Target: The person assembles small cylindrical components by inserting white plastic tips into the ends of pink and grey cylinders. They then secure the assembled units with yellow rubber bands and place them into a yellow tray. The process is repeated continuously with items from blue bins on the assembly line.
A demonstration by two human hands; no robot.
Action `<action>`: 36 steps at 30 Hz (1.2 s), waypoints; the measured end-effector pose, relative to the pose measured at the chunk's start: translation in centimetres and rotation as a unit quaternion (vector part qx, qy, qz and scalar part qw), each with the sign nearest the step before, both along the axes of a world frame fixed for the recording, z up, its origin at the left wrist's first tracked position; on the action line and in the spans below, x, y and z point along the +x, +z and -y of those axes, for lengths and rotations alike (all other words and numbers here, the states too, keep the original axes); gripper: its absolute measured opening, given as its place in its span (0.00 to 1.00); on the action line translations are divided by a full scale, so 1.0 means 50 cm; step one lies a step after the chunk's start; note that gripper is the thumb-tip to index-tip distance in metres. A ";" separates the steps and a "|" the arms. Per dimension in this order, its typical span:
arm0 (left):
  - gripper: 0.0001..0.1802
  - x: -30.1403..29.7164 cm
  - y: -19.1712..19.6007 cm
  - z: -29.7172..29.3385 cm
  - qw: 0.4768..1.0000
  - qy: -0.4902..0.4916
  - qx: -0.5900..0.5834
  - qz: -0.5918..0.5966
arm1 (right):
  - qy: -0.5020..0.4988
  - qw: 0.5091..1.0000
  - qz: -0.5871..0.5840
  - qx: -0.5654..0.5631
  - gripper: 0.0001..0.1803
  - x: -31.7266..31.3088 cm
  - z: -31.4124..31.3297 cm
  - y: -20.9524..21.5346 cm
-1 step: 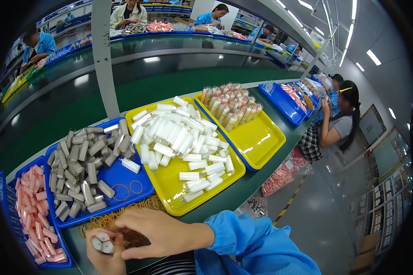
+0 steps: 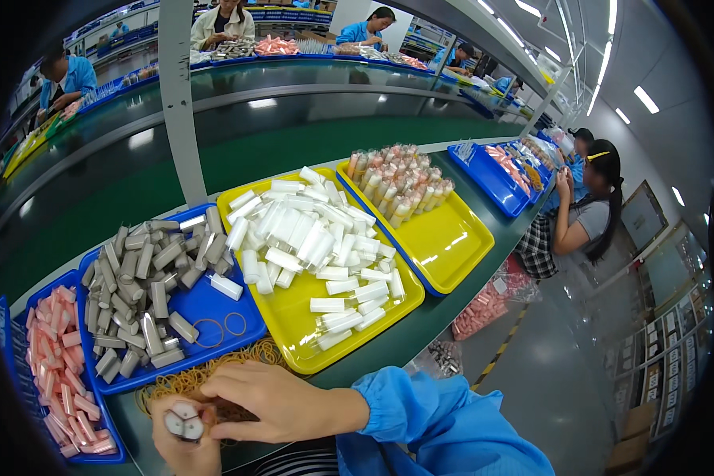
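Note:
My left hand (image 2: pixel 186 456) is closed round a bundle of three tubes (image 2: pixel 183 421), held upright with the pale ends facing up. From the right, my right hand (image 2: pixel 282 401) reaches over with bent fingers and its thumb against the bundle's side; some fingertips are hidden. Beneath and behind the hands is a heap of tan rubber bands (image 2: pixel 266 351). Grey tubes (image 2: pixel 160 300) lie in a blue tray (image 2: pixel 242 317) beyond my left hand. White tubes (image 2: pixel 293 230) are piled in the yellow tray (image 2: pixel 293 341) to its right.
Pink tubes (image 2: pixel 63 349) fill a blue tray (image 2: pixel 115 458) at far left. Banded bundles (image 2: pixel 397 182) stand in another yellow tray (image 2: pixel 460 246). A metal post (image 2: pixel 178 119) rises behind the trays. People work across the way, and a person (image 2: pixel 591 206) sits at right.
The bundle and my left hand have shifted slightly right, and the bundle's ends look turned a little and closer together. My right hand's fingers have moved slightly; the trays look the same.

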State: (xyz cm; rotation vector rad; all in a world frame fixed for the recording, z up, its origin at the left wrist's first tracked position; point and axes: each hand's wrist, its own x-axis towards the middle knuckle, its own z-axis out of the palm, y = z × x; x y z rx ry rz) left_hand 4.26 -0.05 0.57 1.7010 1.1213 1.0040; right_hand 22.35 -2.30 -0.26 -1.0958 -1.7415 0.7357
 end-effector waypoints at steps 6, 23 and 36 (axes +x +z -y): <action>0.11 0.003 0.002 0.002 0.999 -0.022 -0.021 0.029 | 0.024 0.998 -0.046 -0.042 0.10 0.026 -0.009 -0.013; 0.09 -0.001 0.009 -0.014 0.977 -0.038 -0.098 0.187 | 0.150 0.827 -0.458 -0.288 0.12 0.023 -0.024 0.017; 0.10 -0.008 0.035 -0.006 0.981 -0.067 -0.073 0.167 | -0.166 0.979 0.004 0.121 0.18 0.010 -0.050 0.003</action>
